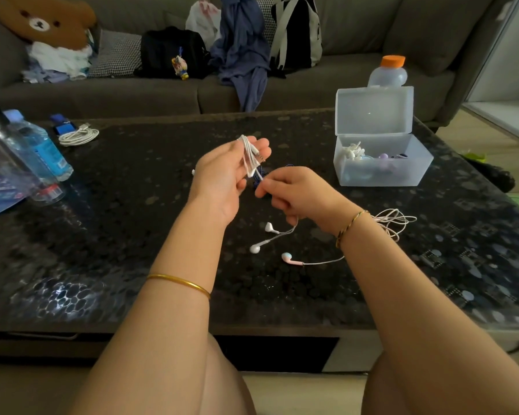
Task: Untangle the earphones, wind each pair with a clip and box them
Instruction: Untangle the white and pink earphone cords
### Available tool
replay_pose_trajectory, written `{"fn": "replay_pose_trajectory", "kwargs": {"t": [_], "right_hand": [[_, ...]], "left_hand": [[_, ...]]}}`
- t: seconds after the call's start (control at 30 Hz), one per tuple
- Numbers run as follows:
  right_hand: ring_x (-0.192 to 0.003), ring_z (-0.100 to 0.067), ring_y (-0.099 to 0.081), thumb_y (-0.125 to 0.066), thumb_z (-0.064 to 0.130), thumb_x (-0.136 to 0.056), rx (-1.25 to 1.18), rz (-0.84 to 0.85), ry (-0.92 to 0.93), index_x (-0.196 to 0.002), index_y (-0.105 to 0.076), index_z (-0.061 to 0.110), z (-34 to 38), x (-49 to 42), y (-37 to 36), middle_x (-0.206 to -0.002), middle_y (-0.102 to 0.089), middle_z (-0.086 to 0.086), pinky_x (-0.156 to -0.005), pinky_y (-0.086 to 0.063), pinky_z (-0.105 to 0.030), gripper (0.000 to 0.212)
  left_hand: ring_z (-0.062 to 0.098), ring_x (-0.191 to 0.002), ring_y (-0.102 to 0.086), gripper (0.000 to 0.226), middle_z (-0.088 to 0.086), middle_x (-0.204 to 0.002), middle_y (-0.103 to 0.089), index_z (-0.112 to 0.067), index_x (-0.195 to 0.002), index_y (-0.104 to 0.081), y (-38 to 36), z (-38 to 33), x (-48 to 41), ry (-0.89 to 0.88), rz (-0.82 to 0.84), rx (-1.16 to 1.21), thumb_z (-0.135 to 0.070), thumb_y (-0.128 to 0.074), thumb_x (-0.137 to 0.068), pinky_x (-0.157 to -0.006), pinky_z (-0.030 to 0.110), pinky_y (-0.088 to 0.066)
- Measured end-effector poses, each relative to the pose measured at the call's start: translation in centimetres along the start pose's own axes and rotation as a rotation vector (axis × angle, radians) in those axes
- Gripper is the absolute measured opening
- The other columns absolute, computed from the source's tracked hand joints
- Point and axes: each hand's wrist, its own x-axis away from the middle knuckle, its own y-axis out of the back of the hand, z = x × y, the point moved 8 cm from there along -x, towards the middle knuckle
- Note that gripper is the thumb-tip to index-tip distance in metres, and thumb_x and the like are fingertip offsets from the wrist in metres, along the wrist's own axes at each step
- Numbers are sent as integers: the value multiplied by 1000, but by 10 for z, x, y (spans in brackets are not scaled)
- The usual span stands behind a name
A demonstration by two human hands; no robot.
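My left hand (222, 172) holds a bundle of wound white earphone cord (250, 155) above the dark table, the plug ends sticking out near my fingertips. My right hand (294, 190) pinches the cord just below the bundle; a bit of blue shows between the hands. From the right hand the cord hangs down to two white earbuds (262, 236) lying on the table. A pink earphone pair (291, 259) lies beside them, its tangled cord (394, 221) right of my right wrist. A clear plastic box (381, 166) with its lid up holds wound earphones.
The dark patterned table (132, 235) carries water bottles (39, 148) at the left, a coiled white cable (78, 136) and an orange-capped bottle (388, 73) behind the box. A grey sofa (342, 85) with bags and clothes stands beyond.
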Motion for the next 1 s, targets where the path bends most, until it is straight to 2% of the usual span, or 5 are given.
{"fn": "replay_pose_trajectory", "kwargs": {"t": [0.13,0.3,0.47,0.67,1.0], "right_hand": [[-39,-9,-40,-48,22,-98,45,112,17,-90,-67,9,8,5,-6,-53,-48,0,-41,-43,-21,24],[-43,-8,-41,-50,19,-96,-65,-134,161,-85,-64,10,25,7,26,-49,-46,9,-42,-39,-24,20],[-42,-3,-39,-48,19,-97,-99,-347,133,-80,-60,15,14,5,48,-56,-45,4,-42,-35,-21,21],[-43,-6,-44,-45,23,-99,16,-238,33,-81,-59,21,7,4,27,-61,-50,1,-45,-41,-21,23],[-61,-13,-58,-49,19,-97,264,-54,5,-101,-65,6,11,3,6,-78,-64,-8,-64,-55,-24,21]], "left_hand": [[0,-97,-65,29,-8,-105,-70,-15,-117,-63,8,-14,0,-221,-116,-335,-17,-38,-102,-78,13,-44],[7,-83,-62,35,1,-90,-69,-8,-98,-68,-9,-10,1,-252,-7,-739,-28,-39,-102,-81,26,-46],[9,-59,-53,34,-2,-67,-63,-9,-86,-66,-16,-2,2,-49,79,-380,-27,-42,-101,-59,22,-46],[8,-87,-60,33,-3,-87,-67,-15,-103,-69,-18,7,6,154,175,238,-26,-37,-102,-82,28,-37],[4,-97,-65,22,-7,-101,-69,-19,-103,-59,-6,-6,0,-113,-55,-148,-12,-39,-102,-81,20,-50]]}}
